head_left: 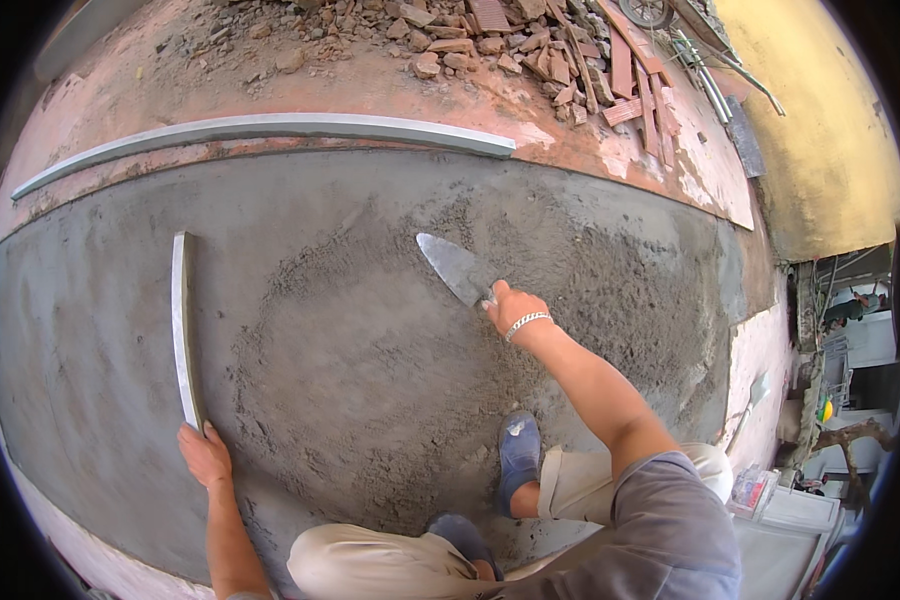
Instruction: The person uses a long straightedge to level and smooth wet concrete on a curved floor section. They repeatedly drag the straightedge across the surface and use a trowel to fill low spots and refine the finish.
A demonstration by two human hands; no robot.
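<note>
Wet grey mortar (370, 330) covers the ground in front of me, smooth at the left and rough and crumbly toward the middle and right. My right hand (515, 308), with a chain bracelet at its wrist, is closed round the handle of a pointed trowel (452, 268). The trowel's blade points up and left, over the mortar; whether it touches the surface I cannot tell. At the left, my left hand (206, 455) grips the near end of a straight metal screed bar (182, 330), which reaches away from me across the smoother mortar.
A long metal straightedge (270, 124) lies along the far edge of the mortar. Behind it is a heap of broken bricks and rubble (510, 50). My shoes (519, 462) are on the mortar. A yellow wall (820, 130) rises at the far right, with a shovel (750, 410) nearer.
</note>
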